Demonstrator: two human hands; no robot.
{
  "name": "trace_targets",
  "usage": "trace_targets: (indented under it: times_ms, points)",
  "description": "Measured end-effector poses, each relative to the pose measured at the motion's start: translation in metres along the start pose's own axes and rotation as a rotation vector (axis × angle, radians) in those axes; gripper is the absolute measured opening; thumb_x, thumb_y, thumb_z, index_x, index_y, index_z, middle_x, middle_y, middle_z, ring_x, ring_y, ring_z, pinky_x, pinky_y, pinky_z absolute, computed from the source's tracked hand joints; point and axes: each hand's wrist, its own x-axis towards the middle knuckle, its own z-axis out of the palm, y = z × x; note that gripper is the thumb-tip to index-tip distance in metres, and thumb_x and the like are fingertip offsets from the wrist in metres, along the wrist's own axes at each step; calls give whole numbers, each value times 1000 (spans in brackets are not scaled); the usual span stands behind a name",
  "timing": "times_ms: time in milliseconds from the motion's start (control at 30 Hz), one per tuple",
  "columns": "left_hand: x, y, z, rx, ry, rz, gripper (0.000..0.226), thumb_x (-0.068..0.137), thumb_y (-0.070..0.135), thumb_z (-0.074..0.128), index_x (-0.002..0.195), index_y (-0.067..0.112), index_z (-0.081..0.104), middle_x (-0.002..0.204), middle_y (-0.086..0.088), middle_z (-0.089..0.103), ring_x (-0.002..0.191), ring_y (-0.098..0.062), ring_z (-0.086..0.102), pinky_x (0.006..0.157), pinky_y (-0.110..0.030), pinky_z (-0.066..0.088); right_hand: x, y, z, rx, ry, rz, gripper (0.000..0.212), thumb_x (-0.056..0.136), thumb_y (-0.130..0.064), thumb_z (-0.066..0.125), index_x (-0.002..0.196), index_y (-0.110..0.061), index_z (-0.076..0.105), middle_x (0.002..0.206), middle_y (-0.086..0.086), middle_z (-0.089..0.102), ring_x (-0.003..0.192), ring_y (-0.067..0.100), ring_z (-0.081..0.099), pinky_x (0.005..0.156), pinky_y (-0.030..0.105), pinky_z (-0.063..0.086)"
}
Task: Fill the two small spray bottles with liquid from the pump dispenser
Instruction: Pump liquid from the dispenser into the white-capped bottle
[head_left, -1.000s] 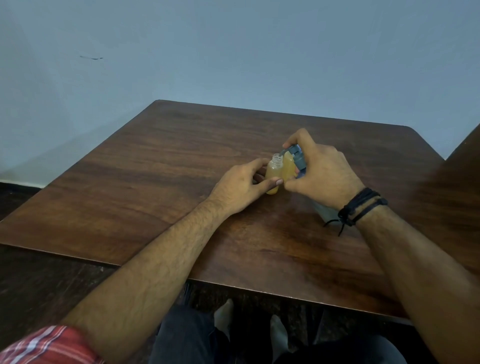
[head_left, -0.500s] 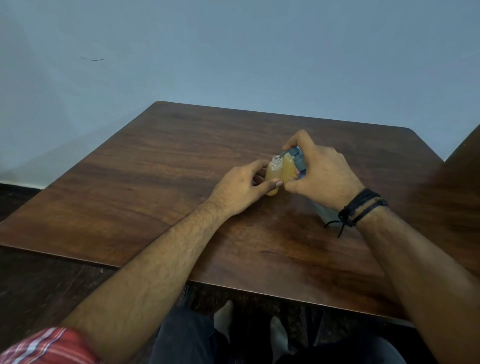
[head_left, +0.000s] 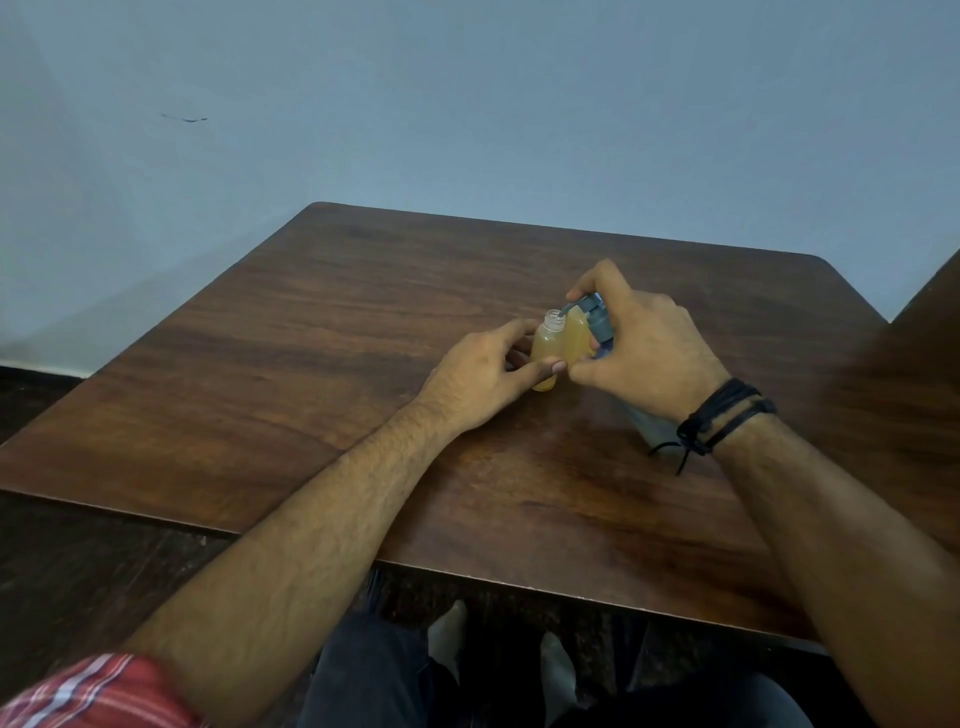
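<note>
Spray bottle, uncapped and nearly full of amber liquid, stands pinched in my left hand fingers; my right hand fingers curl round the pump dispenser, nozzle over its mouth. Next, I judge, gentle presses. Tabletop edges lie well apart.

Spray bottle on the table — pump dispenser just right, touching.

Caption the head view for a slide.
Left hand steadies two small bottles while right hand aims the pump dispenser nozzle into one open neck.
</note>
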Motion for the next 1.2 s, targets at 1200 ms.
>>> trace_targets:
  times_ms: [1200]
  points:
    - [-2,5,0,27,47,33,52,92,53,67,135,26,58,122,7,71,106,-8,67,93,-37,56,-4,1,1,15,105,-58,69,72,-33,79,129,-38,41,89,-9,61,76,16,61,69,27,44]
